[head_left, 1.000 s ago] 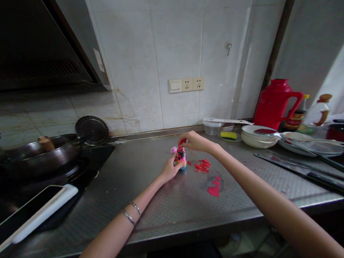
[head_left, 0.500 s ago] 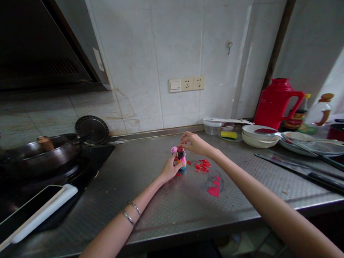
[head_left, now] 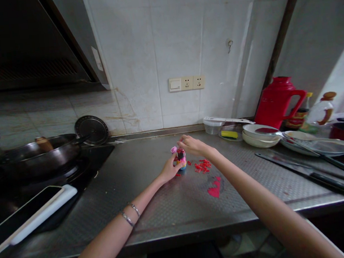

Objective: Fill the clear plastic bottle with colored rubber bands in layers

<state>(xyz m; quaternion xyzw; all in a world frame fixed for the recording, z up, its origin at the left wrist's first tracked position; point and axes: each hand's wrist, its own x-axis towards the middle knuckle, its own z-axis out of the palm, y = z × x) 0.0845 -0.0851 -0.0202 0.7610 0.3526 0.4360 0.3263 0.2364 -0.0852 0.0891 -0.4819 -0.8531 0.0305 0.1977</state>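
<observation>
My left hand is wrapped round a small colourful bottle that stands upright on the metal counter. Its pink cap hangs open on the left side, and red shows in the clear upper part. Right over the bottle's mouth, my right hand has its fingers pinched together; whatever they hold is too small or hidden to make out. Several small red pieces lie loose to the right of the bottle. Nearer the front edge is a flat red patch.
A pan sits on the stove at left, with a phone on a white holder before it. Bowls, a yellow sponge, a red thermos jug and a long black-handled utensil occupy the right side.
My right hand has come slightly down and left, closer over the bottle's mouth. My left hand and the bottle have stayed in place.
</observation>
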